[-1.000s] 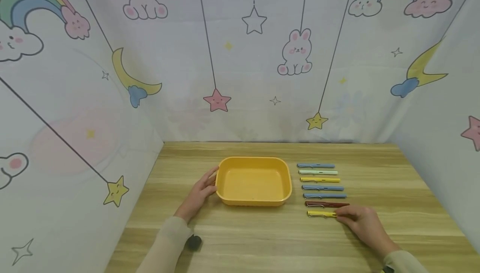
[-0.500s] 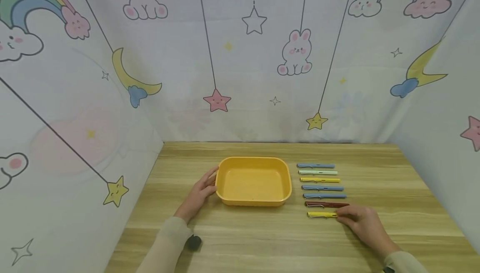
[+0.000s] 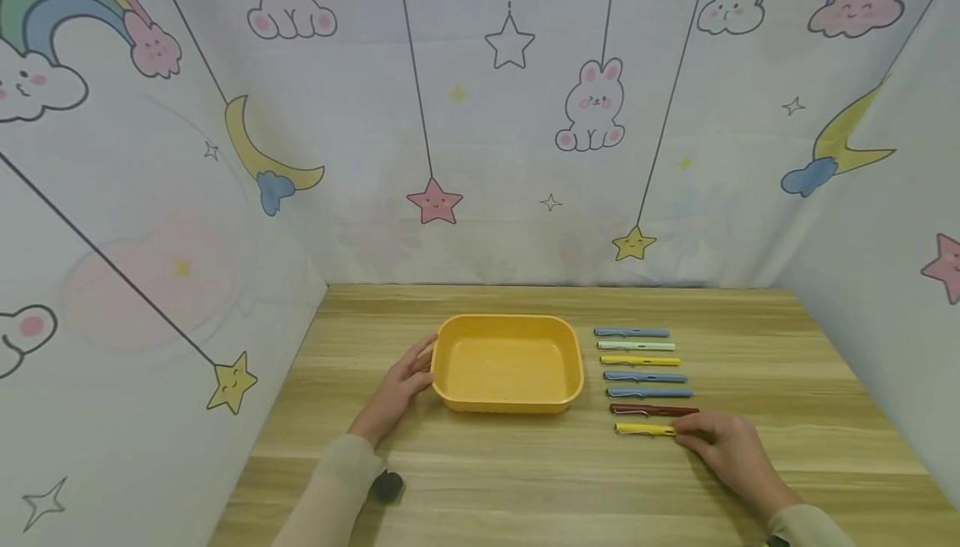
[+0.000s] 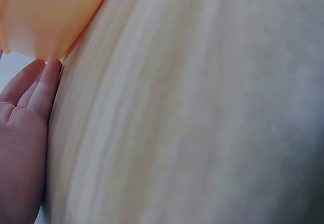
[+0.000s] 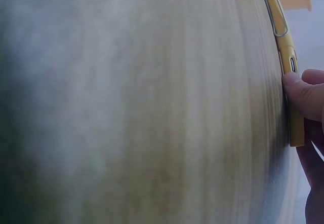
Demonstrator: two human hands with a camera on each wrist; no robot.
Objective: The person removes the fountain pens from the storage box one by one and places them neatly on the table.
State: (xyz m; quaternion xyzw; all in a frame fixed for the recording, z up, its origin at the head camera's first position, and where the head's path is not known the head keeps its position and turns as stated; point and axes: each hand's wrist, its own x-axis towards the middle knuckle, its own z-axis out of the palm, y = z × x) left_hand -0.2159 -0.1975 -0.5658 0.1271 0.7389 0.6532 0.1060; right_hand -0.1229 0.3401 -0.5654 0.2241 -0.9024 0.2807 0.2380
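A yellow rectangular tub stands on the table with nothing in it. My left hand rests its extended fingers against the tub's left wall; the left wrist view has the fingertips right at that wall. At the near end of a column of pens, my right hand pinches the rear half of a yellow pen between thumb and fingers. That pen lies along the tabletop, its wire clip end pointing left toward the tub. Directly behind it is a dark red pen.
Farther back in the column lie two blue pens, another yellow pen, a pale green pen and one more blue pen. The wooden table is bounded by printed cloth walls at the back and sides.
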